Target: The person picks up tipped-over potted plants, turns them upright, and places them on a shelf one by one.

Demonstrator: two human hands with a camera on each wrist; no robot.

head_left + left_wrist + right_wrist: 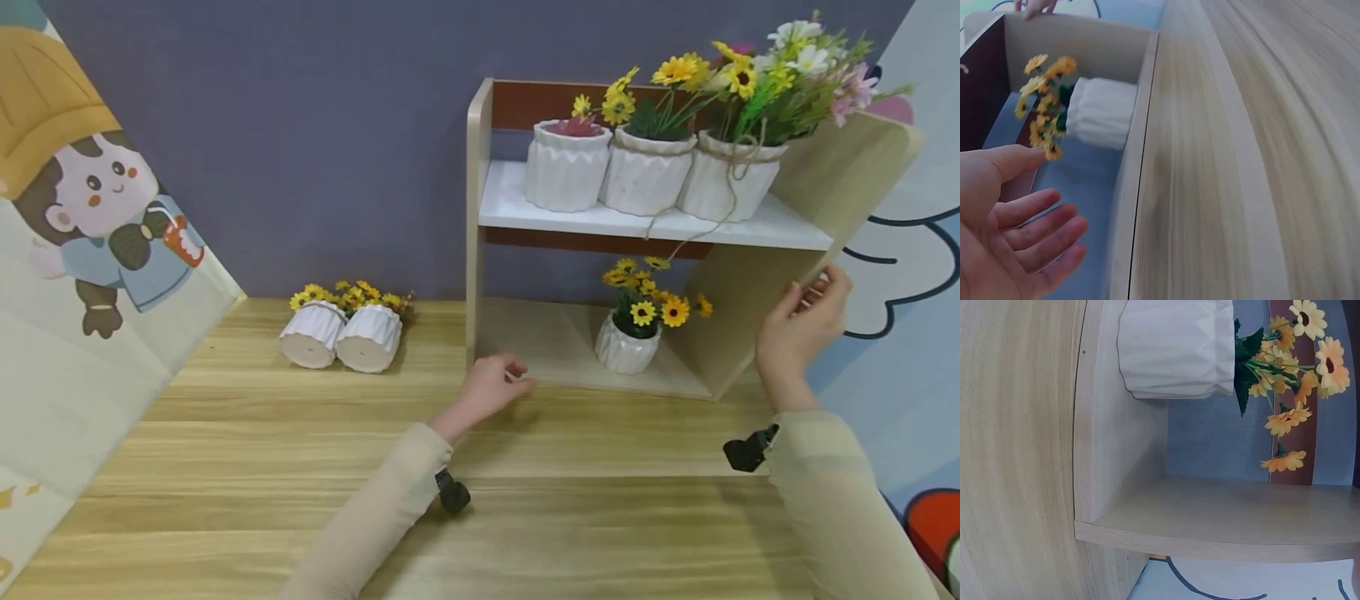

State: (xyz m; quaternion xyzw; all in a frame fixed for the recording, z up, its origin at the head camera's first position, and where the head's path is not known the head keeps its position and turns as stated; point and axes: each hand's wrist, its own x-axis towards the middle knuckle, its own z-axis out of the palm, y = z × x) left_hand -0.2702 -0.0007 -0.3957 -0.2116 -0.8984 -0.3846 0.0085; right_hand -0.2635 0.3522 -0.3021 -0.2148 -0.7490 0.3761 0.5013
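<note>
A two-tier wooden shelf (795, 246) stands on the wood-grain table. My right hand (802, 333) grips the front edge of its right side panel, thumb toward the inside and curled fingers toward the outside. At the lower left front of the shelf, my left hand (495, 387) hovers with relaxed fingers and holds nothing; the left wrist view shows its fingers (1041, 228) spread. On the lower tier, right of centre, sits a white ribbed pot of yellow flowers (628, 346). The right wrist view shows this flowerpot (1175, 350) upright beside the panel, with that hand barely visible.
Three white pots line the upper tier: a pot with a pink plant (567, 167), a yellow-flower pot (647, 175) and a mixed-flower pot (731, 179) tied with twine. Loose twine hangs over the tier's edge. Two tipped-over flowerpots (367, 337) lie on the table (225, 458) at left.
</note>
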